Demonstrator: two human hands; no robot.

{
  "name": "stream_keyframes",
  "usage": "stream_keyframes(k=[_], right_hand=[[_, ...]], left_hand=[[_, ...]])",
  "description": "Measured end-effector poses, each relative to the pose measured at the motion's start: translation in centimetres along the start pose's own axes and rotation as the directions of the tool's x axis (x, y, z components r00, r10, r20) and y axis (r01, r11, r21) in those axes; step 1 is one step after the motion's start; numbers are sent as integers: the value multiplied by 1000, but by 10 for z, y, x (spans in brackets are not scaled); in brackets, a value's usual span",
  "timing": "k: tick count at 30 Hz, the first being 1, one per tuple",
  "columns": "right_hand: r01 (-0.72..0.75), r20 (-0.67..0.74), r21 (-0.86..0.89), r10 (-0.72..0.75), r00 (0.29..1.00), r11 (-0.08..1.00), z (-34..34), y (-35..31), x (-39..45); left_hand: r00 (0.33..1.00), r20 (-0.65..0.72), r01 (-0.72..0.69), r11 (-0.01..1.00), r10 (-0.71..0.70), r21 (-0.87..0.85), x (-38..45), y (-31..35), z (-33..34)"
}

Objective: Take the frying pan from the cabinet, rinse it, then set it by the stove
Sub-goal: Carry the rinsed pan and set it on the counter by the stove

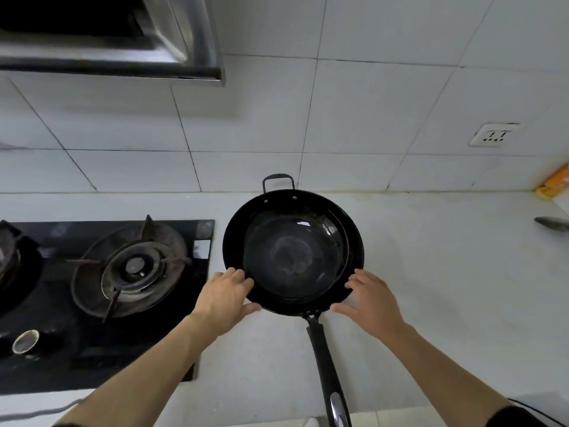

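A black frying pan sits on the white counter, just right of the gas stove. Its long handle points toward me and a small loop handle is on the far rim. My left hand rests on the pan's near left rim, fingers over the edge and thumb below it. Beside the near right rim, my right hand has its fingers spread, fingertips touching or just off the edge.
The stove's burner grate lies left of the pan, with a knob at the front. A range hood hangs above. At the far right are an orange box, a spoon-like utensil and a wall socket.
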State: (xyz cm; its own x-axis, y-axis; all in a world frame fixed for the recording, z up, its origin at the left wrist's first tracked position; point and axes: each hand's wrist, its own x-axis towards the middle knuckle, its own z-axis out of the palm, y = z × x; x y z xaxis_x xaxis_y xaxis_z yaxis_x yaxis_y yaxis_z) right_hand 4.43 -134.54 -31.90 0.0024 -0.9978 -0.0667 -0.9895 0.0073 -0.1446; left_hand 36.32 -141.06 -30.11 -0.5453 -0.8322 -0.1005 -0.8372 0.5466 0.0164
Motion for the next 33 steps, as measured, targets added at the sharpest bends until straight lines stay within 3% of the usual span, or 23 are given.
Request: stream_keyframes(k=[10,19,25,29,33], right_hand=[[26,-77,21,-24,997,999,10,-40,-5],[8,-134,78,3,991,997,16,-76,-10],[80,-119,135,-64,991,988,16,-81,-10],[143,-70,135,-135,988,980,5,-55,-3],[81,-20,87,-79,997,993,8,-42,7]], left_hand=[[999,-23,22,999,-23,-36,-21,-34,1],[997,63,39,999,-39,-2,-35,-63,-6],[995,94,39,999,-39,6,-43,-74,-7],[999,19,38,999,-38,-14,-46,-73,-11],[997,36,74,997,-73,-30,-47,-63,-13]])
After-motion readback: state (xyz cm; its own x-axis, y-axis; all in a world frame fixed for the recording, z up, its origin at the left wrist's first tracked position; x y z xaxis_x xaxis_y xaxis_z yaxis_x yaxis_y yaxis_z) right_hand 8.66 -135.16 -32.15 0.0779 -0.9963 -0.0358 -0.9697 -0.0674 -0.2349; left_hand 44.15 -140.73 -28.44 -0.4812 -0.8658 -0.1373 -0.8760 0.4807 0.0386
